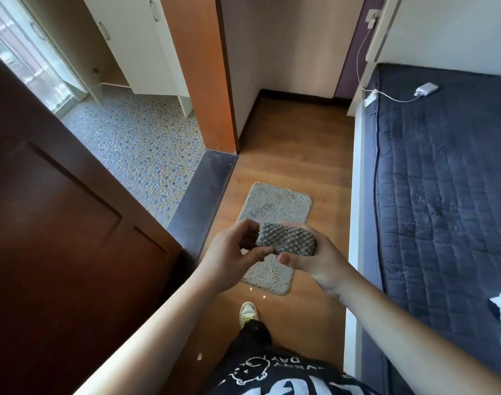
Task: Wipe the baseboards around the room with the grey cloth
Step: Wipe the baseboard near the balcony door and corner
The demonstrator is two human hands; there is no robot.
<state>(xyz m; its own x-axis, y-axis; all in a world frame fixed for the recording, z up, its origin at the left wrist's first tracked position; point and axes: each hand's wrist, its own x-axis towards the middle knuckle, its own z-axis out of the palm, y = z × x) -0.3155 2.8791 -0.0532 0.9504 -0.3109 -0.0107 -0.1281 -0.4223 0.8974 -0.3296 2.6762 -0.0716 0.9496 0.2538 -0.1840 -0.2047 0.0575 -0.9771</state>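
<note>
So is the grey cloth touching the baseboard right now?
Apart. The head view shows the grey cloth held up between the left hand and right hand, above the floor mat, well short of the dark baseboard at the far wall.

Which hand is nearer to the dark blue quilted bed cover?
Right. The right hand holds the grey cloth close beside the bed cover; the left hand is farther, toward the door.

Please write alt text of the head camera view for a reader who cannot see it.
A person's left hand and right hand hold a folded grey cloth above a small grey mat on a wooden floor. A dark baseboard lines the far wall, beside a bed.
</note>
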